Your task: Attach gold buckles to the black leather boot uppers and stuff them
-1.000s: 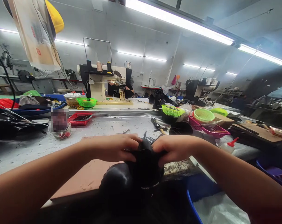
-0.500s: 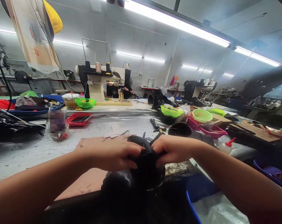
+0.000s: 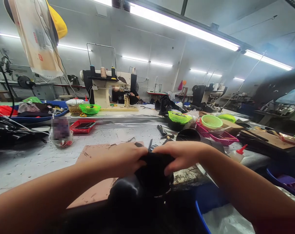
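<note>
In the lower middle stands a black leather piece point(image 3: 154, 172), tube-like at its top and much like a boot shaft. My left hand point(image 3: 131, 157) is closed on its upper left edge, the fingertips partly hidden. Across the top right edge, my right hand point(image 3: 180, 156) grips with fingers over the rim and thumb on the near side. A glossy rounded black form point(image 3: 125, 190) bulges at the lower left; whether it belongs to the same piece I cannot tell. Just past my hands, several metal tools point(image 3: 152, 147) show in part.
A pinkish-brown board point(image 3: 96, 191) lies under my left forearm. Beyond are a hammer point(image 3: 164, 131), a red tray point(image 3: 82, 130), a green basket point(image 3: 178, 117) and a magenta basket point(image 3: 218, 135). A blue bin point(image 3: 201, 214) stands near right. A sewing machine point(image 3: 100, 92) and a co-worker point(image 3: 119, 97) are farther back.
The folded black strip raised between my hands has gone down, and the top edge now looks flatter. My right fingers have shifted left over the rim. The view has moved slightly.
</note>
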Action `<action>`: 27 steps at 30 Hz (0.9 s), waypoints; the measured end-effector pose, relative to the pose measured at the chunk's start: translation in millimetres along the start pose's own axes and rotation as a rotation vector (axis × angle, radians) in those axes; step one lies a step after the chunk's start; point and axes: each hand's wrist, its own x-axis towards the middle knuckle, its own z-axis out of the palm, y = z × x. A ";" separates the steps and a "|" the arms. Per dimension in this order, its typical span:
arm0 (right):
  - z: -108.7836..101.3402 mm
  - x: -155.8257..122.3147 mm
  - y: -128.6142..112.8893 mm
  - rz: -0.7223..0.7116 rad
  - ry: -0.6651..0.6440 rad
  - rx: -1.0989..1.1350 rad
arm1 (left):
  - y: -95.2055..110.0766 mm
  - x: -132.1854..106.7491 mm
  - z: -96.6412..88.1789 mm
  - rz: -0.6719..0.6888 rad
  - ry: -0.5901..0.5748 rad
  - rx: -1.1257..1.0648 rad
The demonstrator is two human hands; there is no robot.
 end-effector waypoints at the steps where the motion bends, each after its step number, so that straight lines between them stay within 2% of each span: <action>1: 0.5 -0.2 -2.5 0.034 0.047 -0.035 | 0.5 0.5 1.3 -0.011 0.026 -0.007; 5: 5.2 -2.6 -1.7 0.093 0.195 -0.022 | -6.0 1.0 -0.4 0.067 0.021 -0.153; 8: 5.1 -4.6 4.4 0.022 0.161 0.092 | -9.7 -0.2 -3.8 0.151 0.016 -0.203; 11: 4.4 -2.7 4.3 -0.016 0.066 0.134 | -7.4 -1.2 -0.7 0.134 0.083 -0.170; 14: 7.6 2.4 -0.5 0.002 0.148 0.096 | -7.1 -1.6 4.5 0.128 0.181 -0.158; 17: 10.4 5.6 -2.2 0.009 0.224 0.094 | -14.5 -2.9 4.5 0.172 0.175 -0.223; 20: 7.3 5.3 -0.8 0.002 0.126 0.193 | -21.3 -4.7 2.6 0.199 0.156 -0.282; 23: 2.7 5.9 -1.2 0.004 0.024 0.178 | -17.7 -5.0 4.8 0.194 0.241 -0.308; 27: 5.2 10.5 -1.9 0.059 0.203 0.081 | -7.9 -2.6 13.1 0.125 0.370 -0.413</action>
